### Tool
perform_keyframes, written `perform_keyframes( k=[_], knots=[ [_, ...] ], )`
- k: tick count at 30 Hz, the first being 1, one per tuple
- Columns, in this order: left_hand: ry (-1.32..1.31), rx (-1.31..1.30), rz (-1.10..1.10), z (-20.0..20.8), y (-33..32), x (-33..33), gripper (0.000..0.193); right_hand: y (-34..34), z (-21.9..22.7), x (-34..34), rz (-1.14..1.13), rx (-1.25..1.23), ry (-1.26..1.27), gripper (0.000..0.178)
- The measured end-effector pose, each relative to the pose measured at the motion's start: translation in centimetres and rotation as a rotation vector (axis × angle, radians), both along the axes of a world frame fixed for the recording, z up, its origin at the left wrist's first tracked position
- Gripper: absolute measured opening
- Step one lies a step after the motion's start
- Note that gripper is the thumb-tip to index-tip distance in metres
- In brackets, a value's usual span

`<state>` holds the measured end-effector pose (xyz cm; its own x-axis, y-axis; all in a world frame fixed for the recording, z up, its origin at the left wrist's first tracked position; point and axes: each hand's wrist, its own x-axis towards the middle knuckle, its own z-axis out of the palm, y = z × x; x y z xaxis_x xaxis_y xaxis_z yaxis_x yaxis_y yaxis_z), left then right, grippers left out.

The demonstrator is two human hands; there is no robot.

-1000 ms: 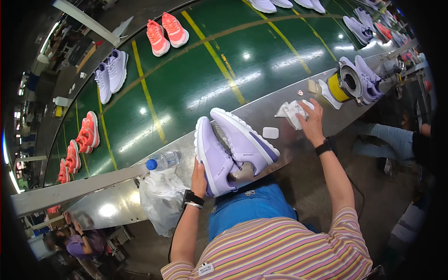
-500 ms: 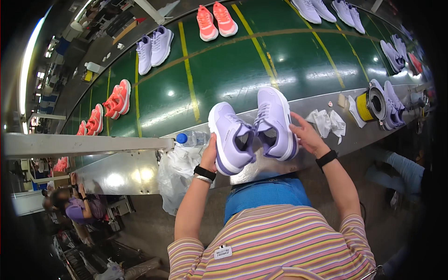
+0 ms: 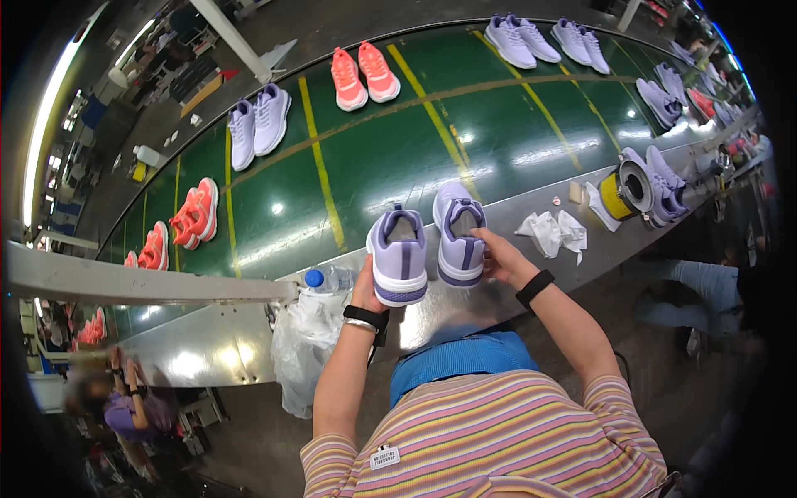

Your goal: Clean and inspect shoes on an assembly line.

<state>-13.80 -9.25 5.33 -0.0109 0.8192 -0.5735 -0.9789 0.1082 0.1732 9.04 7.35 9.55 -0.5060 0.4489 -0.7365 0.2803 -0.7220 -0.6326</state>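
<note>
A pair of lavender sneakers is up in front of me over the metal ledge, heels toward me and toes pointing away. My left hand [image 3: 365, 289] is closed around the outer side of the left sneaker [image 3: 400, 264]. Fingers of my right hand [image 3: 503, 259] grip the outer collar and side of the right sneaker [image 3: 459, 256]. Both shoes have white midsoles and darker purple heel strips, and their openings show grey insoles. A narrow gap separates them. My left fingertips are hidden behind the shoe.
Beyond the ledge [image 3: 290, 353] runs a green conveyor [image 3: 374, 149] carrying coral sneakers [image 3: 379, 73] and more lavender pairs. Left of my hands are a blue-capped bottle [image 3: 330, 279], a plastic bag [image 3: 303, 349] and a white bar [image 3: 149, 278]. Crumpled white cloths [image 3: 552, 235] and a yellow can [image 3: 616, 197] lie right.
The sneakers have turned from toes splayed and soles showing to nearly parallel, with heels facing me. My right fingers have closed on the right shoe's collar. The whole view has shifted.
</note>
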Motion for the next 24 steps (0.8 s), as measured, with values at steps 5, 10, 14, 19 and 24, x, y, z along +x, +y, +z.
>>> perform_keyframes(
  k=[5, 10, 14, 19, 24],
  knots=[
    [0.096, -0.104, 0.03, 2.8, 1.0, 0.9, 0.045, -0.2, 0.9, -0.1, -0.088, -0.105, 0.009, 0.055],
    [0.075, -0.112, 0.084, 3.2, 2.2, 1.7, 0.047, -0.4, 1.4, 0.8, -0.152, -0.205, 0.201, 0.067],
    [0.111, -0.196, 0.099, 3.9, 2.7, 2.1, 0.049, -0.9, 1.8, 0.6, -0.182, -0.181, 0.224, 0.067],
    [0.126, -0.191, 0.139, 4.8, 2.7, 2.4, 0.053, -1.1, 1.6, 0.5, -0.19, -0.153, 0.233, 0.065],
    [0.2, -0.207, 0.159, 5.4, 3.0, 2.8, 0.053, -1.4, 1.6, 1.0, -0.204, -0.13, 0.197, 0.061]
  ],
)
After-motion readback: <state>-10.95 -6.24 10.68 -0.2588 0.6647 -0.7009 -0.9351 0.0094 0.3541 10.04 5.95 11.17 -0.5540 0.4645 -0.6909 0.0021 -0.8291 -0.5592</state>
